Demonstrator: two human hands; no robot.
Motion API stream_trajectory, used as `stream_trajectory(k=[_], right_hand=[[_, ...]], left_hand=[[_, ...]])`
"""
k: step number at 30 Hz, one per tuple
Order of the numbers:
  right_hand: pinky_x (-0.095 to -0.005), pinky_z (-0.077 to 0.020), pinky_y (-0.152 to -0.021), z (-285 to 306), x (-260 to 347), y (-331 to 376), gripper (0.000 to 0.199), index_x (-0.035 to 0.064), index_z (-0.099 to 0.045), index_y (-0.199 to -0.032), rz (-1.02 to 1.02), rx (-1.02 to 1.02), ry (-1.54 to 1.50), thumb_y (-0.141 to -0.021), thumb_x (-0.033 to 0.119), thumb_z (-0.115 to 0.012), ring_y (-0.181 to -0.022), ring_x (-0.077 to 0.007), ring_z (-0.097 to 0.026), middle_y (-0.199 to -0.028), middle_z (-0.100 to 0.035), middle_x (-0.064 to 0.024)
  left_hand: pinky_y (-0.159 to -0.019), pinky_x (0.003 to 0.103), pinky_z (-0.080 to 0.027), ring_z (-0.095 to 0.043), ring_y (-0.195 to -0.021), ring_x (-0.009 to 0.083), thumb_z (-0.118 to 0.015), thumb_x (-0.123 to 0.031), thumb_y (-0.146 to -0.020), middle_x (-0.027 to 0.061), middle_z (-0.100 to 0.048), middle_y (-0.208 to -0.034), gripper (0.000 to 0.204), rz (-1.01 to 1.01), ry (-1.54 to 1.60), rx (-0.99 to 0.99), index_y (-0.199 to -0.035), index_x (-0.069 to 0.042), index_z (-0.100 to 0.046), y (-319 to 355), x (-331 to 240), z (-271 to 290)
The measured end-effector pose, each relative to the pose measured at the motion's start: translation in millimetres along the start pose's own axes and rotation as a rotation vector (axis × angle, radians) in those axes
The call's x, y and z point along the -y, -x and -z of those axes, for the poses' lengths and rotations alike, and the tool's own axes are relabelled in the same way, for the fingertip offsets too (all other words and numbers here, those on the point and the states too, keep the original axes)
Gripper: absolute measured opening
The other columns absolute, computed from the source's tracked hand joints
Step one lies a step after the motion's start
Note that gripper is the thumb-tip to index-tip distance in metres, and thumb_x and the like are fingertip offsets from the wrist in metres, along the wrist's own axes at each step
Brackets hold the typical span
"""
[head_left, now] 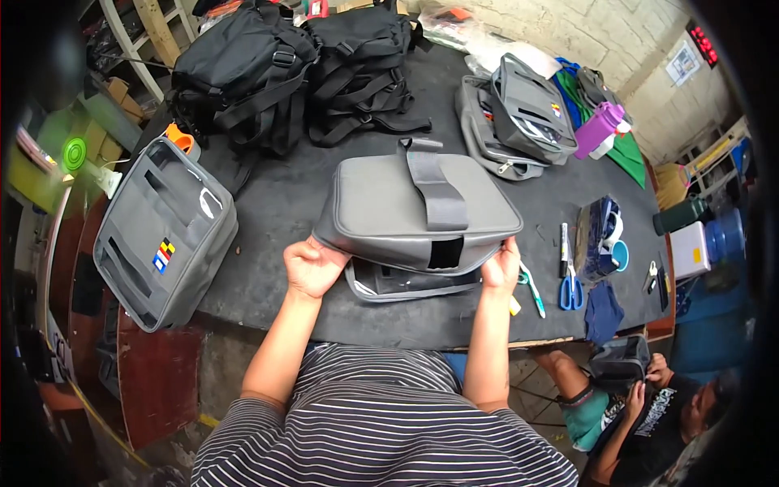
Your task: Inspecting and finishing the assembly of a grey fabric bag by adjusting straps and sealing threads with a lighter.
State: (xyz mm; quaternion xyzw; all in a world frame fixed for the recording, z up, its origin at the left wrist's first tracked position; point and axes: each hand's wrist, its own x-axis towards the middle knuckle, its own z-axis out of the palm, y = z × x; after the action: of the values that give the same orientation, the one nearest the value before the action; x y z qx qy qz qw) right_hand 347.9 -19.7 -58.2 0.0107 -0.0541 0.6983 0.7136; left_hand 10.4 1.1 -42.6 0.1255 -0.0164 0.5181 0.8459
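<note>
A grey, boxy fabric bag [381, 199] is tilted up in front of me, with a wide grey strap [438, 191] across its panel and a black rectangle on its near side. My left hand [315, 268] is closed on its near left corner, fingers partly hidden underneath. At the near right corner, my right hand [501, 266] grips the edge, thumb on the outside. Beneath the bag shows a grey panel with a clear window [406, 284]; whether it belongs to the same bag I cannot tell.
A similar grey bag [170, 235] lies left; others are stacked [531, 114] back right. Black backpacks [243, 73] fill the far left. Blue scissors [571, 292], a marker [563, 243] and a purple bottle [599, 128] are right. A seated person [649, 414] handles another bag lower right.
</note>
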Motion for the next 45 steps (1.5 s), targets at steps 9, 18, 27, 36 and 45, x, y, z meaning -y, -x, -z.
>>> stream_trajectory(k=[9,18,27,36,45], right_hand=[[-0.0421,-0.0401,-0.105,16,17,8,0.030,0.0008,-0.059,-0.116,0.197,-0.552,0.148,-0.096,0.021,-0.053,-0.116,-0.0248,-0.056,-0.122,-0.061,-0.0119],[-0.0402,-0.0411,-0.103,37,25,20,0.032,0.0018,-0.059,-0.117,0.106,-0.290,0.017,-0.095,0.025,-0.055,-0.116,-0.0227,-0.056,-0.123,-0.061,-0.0103],[-0.0432,-0.0289,-0.112,-81,-58,14,0.045,0.0007,-0.051,-0.127,-0.030,0.008,-0.037,-0.091,0.025,-0.062,-0.125,-0.0256,-0.047,-0.133,-0.054,-0.0120],[-0.0442,-0.0295,-0.113,-83,-29,9,0.036,-0.0009,-0.049,-0.128,0.064,-0.078,-0.031,-0.097,0.018,-0.052,-0.128,-0.0258,-0.045,-0.133,-0.053,-0.0126],[-0.0483,-0.0277,-0.112,-120,-16,9,0.054,-0.0040,-0.040,-0.135,-0.071,0.013,0.076,-0.101,0.038,-0.037,-0.132,-0.0326,-0.040,-0.137,-0.048,-0.0183]], left_hand=[[-0.106,0.046,-0.039,-0.051,-0.123,0.0284,-0.047,-0.032,-0.099,0.0143,-0.054,-0.131,0.049,0.002,0.067,-0.168,-0.136,-0.001,-0.042,-18,11,-36],[-0.107,0.045,-0.037,-0.051,-0.123,0.0264,-0.053,-0.024,-0.096,0.0127,-0.055,-0.131,0.044,-0.051,0.133,-0.105,-0.132,-0.001,-0.045,-18,8,-60],[-0.110,0.042,-0.031,-0.049,-0.121,0.0246,-0.062,-0.044,-0.088,0.0093,-0.059,-0.125,0.055,-0.122,0.173,-0.192,-0.123,-0.003,-0.056,-23,20,-87],[-0.115,0.046,-0.024,-0.039,-0.133,0.0316,-0.036,-0.036,-0.102,0.0183,-0.048,-0.137,0.052,-0.018,0.288,0.007,-0.130,0.007,-0.044,-24,-13,-97],[-0.116,0.046,-0.019,-0.033,-0.137,0.0311,-0.032,-0.035,-0.103,0.0191,-0.041,-0.143,0.055,-0.056,0.304,-0.061,-0.139,0.007,-0.034,-28,-27,-119]])
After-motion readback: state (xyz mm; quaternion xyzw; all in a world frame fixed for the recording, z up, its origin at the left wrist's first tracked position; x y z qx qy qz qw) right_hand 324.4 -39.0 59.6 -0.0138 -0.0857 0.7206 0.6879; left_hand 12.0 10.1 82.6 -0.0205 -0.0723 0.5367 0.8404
